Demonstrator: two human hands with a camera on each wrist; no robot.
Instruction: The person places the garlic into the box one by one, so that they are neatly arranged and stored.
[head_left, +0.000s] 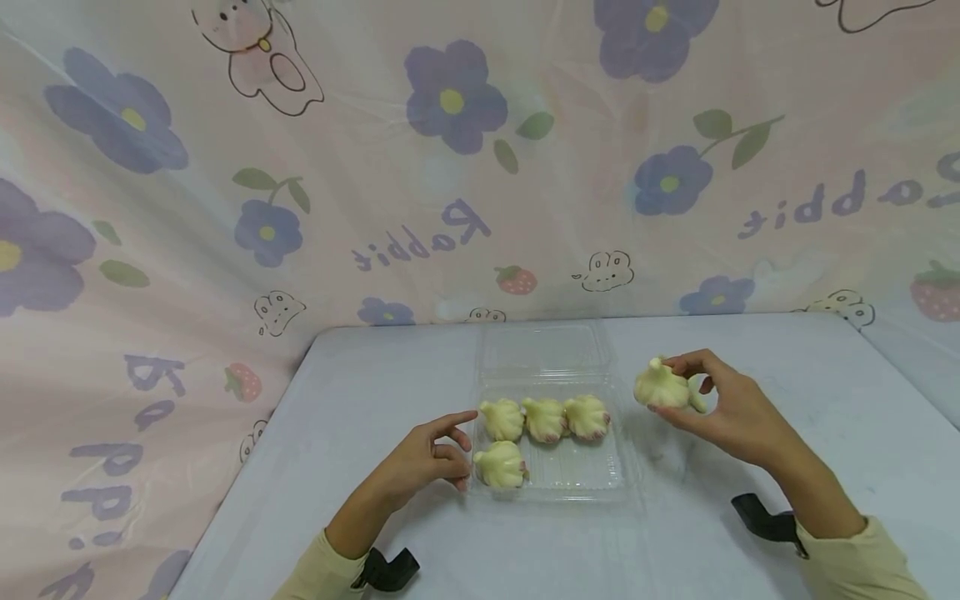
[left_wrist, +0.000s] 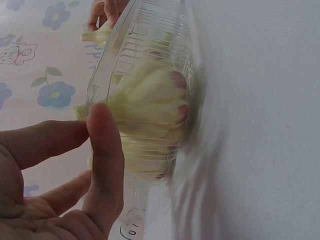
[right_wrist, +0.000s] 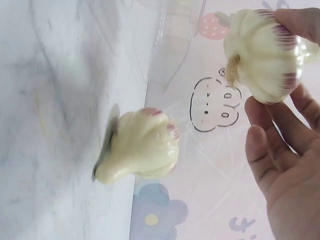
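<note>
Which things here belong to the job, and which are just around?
Job, likely:
- box, open
- four boxed bulbs
- held bulb, in right hand
- loose bulb
- left hand, beside box

Just around:
- flowered sheet
- black wrist mounts

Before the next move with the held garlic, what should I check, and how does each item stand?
1. Right hand grips the garlic: ok, thumb and fingers.
2. Lid open: ok, laid back.
3. Room in box: ok, front middle and right.
4. Left hand outside that room: ok, left side.
5. Left hand steadying box: cannot tell.
6. Table free of loose garlic: not ok, one bulb lies there.
</note>
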